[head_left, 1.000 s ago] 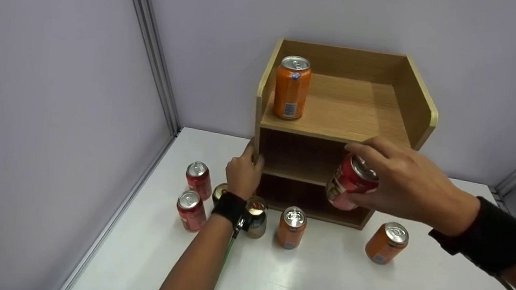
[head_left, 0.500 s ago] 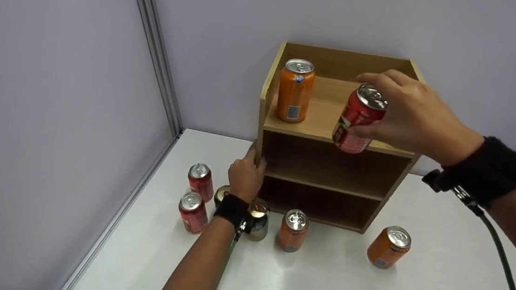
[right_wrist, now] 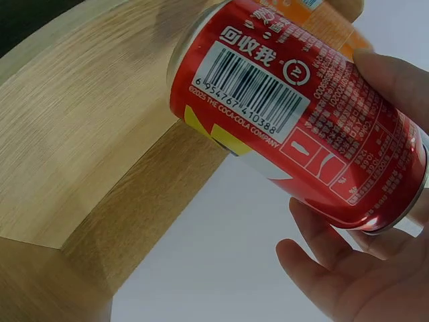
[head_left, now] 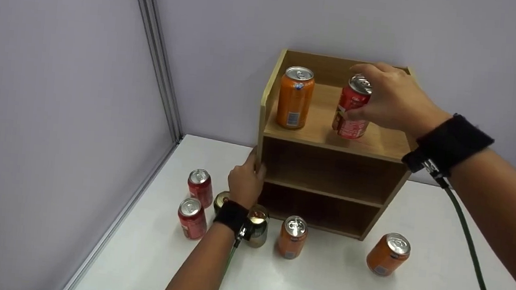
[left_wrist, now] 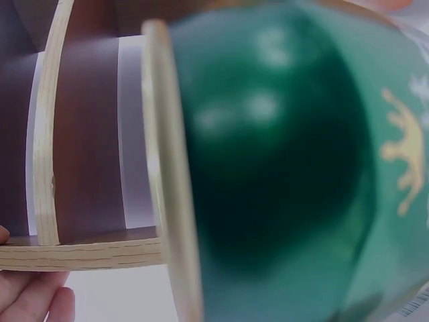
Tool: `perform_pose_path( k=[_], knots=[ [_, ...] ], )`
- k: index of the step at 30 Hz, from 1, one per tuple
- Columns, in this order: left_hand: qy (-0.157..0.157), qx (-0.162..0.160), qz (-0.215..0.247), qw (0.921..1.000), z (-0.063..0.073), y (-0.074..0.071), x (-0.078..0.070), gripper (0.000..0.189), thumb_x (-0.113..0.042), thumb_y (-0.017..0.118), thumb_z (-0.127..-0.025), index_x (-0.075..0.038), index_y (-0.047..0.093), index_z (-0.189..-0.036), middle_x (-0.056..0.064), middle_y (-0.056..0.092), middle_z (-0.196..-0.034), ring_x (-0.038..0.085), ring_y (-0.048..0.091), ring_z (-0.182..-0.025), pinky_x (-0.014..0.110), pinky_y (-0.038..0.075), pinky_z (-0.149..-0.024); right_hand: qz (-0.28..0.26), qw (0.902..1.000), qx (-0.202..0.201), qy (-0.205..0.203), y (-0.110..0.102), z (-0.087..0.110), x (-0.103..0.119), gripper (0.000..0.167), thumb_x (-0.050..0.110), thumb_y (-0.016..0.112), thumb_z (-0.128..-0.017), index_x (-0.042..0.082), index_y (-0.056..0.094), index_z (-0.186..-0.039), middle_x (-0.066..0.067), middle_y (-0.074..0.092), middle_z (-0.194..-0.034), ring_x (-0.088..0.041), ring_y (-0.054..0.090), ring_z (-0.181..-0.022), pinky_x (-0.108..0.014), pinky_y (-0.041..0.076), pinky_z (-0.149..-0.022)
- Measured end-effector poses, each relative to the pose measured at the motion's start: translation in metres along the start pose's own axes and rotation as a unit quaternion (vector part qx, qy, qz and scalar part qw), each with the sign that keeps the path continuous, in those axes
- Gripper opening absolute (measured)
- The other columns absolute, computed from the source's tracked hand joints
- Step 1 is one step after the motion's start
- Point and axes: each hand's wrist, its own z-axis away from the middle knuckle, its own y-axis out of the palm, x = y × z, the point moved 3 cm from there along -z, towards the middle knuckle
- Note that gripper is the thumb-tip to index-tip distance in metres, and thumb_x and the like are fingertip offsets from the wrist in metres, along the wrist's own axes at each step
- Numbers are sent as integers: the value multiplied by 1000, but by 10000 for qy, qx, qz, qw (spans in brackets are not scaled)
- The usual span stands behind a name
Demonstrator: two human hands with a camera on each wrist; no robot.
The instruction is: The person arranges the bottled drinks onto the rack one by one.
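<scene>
My right hand (head_left: 395, 98) holds a red Coca-Cola can (head_left: 352, 125) upright at the top level of the wooden shelf unit (head_left: 387, 140), thumb on one side and fingers on the other. In the right wrist view the can's barcode side faces the camera, with the thumb (right_wrist: 395, 84) against it. To its left on the same level stands an orange can (head_left: 295, 102). My left hand (head_left: 244, 186) grips the front edge of the unit's left side panel. A green can (left_wrist: 288, 154) fills much of the left wrist view, close to the camera.
On the white table, two red cans (head_left: 192, 221) stand at the left. Two gold-topped cans (head_left: 257, 233) flank my left wrist, partly hidden by it. Orange cans stand before the unit (head_left: 291, 243) and at its right (head_left: 387, 257). A cable (head_left: 472, 252) hangs from my right wrist.
My right hand has raised the red can from in front of the middle level to the top level, then moved it inward and slightly left. The left hand keeps its grip on the panel.
</scene>
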Motion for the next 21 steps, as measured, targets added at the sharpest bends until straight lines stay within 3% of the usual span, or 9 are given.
perform_pose_path(
  k=[5,12,21],
  knots=[
    [-54,19,-21,10000,4,-1,4,29,-20,69,-89,-4,65,-113,8,61,-60,27,59,-49,46,47,-48,11,9999,147,37,7,-15,-4,90,37,83,-74,17,37,-149,-20,42,-144,-45,46,-121,-60,40,-93],
    [-86,-31,-55,9999,2,0,6,19,-21,68,-89,-6,64,-100,9,60,-59,31,61,-51,48,47,-49,-76,9995,298,-10,9,-30,-12,93,36,83,-74,17,34,-151,-20,44,-142,-44,45,-123,-61,39,-94],
    [-101,-57,51,9999,0,0,4,17,-21,69,-89,-7,62,-95,8,59,-57,28,59,-49,47,46,-48,-239,9990,380,-14,13,-36,-18,95,30,83,-75,16,30,-153,-20,39,-148,-45,40,-128,-63,34,-98]
  ],
)
